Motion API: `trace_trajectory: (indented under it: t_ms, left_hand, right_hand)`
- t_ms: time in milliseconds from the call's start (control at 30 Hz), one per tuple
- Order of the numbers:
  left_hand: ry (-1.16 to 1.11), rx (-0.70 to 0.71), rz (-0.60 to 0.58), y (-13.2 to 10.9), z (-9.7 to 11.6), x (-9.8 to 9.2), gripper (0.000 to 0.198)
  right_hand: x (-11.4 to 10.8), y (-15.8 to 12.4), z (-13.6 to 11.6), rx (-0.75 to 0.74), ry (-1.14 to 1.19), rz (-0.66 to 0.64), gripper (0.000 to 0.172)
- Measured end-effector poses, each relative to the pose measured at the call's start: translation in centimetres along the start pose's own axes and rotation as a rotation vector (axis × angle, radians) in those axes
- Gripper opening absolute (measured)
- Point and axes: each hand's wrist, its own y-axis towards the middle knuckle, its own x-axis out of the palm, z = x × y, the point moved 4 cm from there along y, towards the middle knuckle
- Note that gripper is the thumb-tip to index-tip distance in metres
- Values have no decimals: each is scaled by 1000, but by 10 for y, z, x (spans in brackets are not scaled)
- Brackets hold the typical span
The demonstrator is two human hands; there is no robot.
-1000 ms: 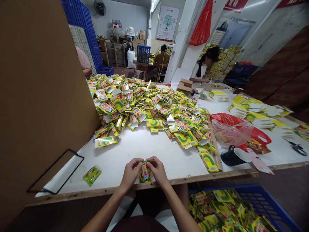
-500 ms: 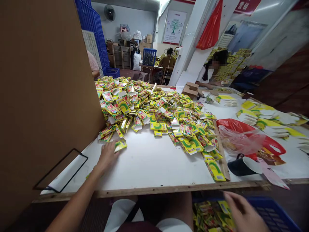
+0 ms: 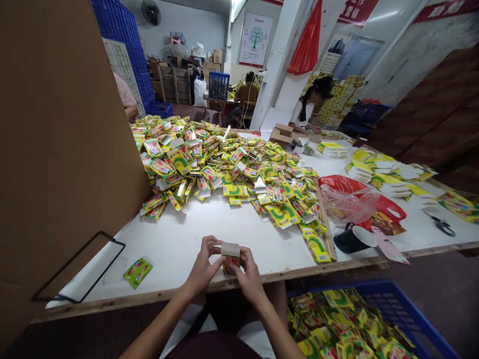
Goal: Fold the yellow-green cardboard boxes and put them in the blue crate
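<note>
My left hand (image 3: 204, 267) and my right hand (image 3: 249, 274) both grip one small yellow-green carton (image 3: 231, 256) over the near edge of the white table (image 3: 209, 234). The carton stands upright with its white top flap showing, pinched between the fingers of both hands. A big heap of flat yellow-green cartons (image 3: 224, 169) covers the far middle of the table. One flat carton (image 3: 137, 271) lies alone to the left of my hands.
A tall brown cardboard sheet (image 3: 63, 139) stands along the left. A blue crate (image 3: 359, 324) full of cartons sits on the floor at lower right. A red bag (image 3: 359, 197), a black cup (image 3: 352, 239) and scissors (image 3: 441, 225) lie at right. Other people sit farther back.
My left hand has come back from the edge of the heap and my right hand up from the blue crate; both have met on a carton at the table's near edge.
</note>
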Motion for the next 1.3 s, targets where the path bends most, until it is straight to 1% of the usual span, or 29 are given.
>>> trace_trajectory:
  t_ms: [33,100,167,267,333,433,533,600,700,800,900,967,1067,1133,1300]
  left_hand:
    - [-19,-6,3,-4,-7,3,32]
    - [39,13,-18,-13,-16,8,21]
    - [140,83,-53,-21,-20,13,17]
    - [217,229,-102,-33,-19,18,19]
    - [233,295,-114,-39,-19,20,21]
    - [249,330,-123,-43,-19,21,25]
    - [245,339,-120,-42,-14,21,28]
    - [241,311,-120,-37,-10,20,28]
    - [218,213,-107,-20,-5,22,23]
    - [175,119,-12,1,-6,25,16]
    - [10,42,55,14,-13,28,18]
    - [-80,10,70,16,-17,29,21]
    - [-47,5,55,12,-17,27,17]
    - [-24,-3,51,9,-15,26,18]
    - [-25,-76,127,10,-14,26,17]
  right_hand:
    - [-2,-3,4,11,26,39,29]
    - [-9,-11,9,13,-4,129,33]
    - [-16,-20,9,-20,-83,191,33]
    - [-24,-36,6,-87,-140,194,30]
    - [-27,-45,6,-105,-157,193,28]
    - [-30,-54,9,-127,-171,215,24]
    - [-30,-53,8,-150,-201,208,20]
    - [-30,-45,6,-146,-231,198,17]
    - [-31,-21,4,-114,-230,178,15]
    - [-30,9,6,-91,-197,137,16]
    - [-29,30,12,-67,-119,150,15]
    - [-28,34,15,-57,-73,160,16]
    - [-23,30,14,-76,-72,80,17]
    - [-21,27,10,-87,-85,46,18]
    - [-20,30,5,-46,-106,92,19]
